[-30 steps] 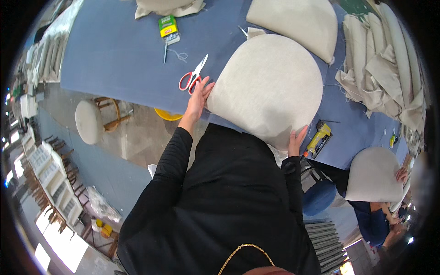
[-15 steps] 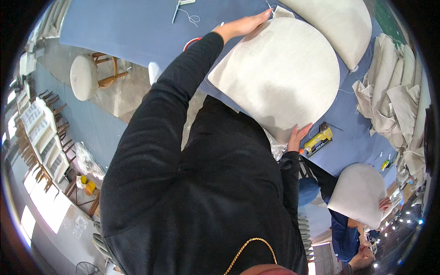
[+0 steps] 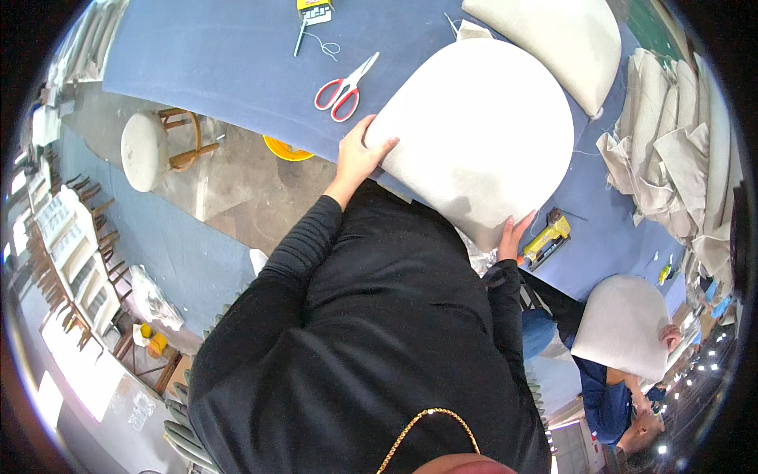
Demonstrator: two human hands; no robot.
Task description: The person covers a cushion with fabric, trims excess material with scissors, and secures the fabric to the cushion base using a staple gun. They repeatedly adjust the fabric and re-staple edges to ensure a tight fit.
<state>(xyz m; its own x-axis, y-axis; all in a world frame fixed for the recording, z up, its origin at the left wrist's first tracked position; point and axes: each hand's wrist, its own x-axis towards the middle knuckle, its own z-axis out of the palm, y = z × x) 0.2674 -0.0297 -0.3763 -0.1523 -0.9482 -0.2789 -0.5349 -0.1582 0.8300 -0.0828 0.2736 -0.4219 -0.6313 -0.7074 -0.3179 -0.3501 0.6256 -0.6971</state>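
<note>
A pale, rounded seat cushion point(image 3: 482, 126) lies on the blue-grey table in front of me. My left hand point(image 3: 360, 158) grips its near left corner, with the thumb on top and the fingers around the edge. At the near right edge my right hand point(image 3: 513, 235) holds it too, its fingers resting on the upper face and the rest of the hand beside the rim. Red-handled scissors point(image 3: 344, 88) lie left of the cushion. Just right of my right hand is a yellow staple gun point(image 3: 548, 240).
A second cushion piece point(image 3: 564, 43) lies behind the first. Folded beige fabric point(image 3: 663, 142) is heaped at the right. A small yellow box point(image 3: 314, 9) and thread are at the far left. A co-worker at right holds another cushion point(image 3: 624, 324). A round stool point(image 3: 145, 152) stands left.
My left hand has come back from the cushion's far edge to its near left corner, uncovering the scissors. My right hand stays at the near right edge.
</note>
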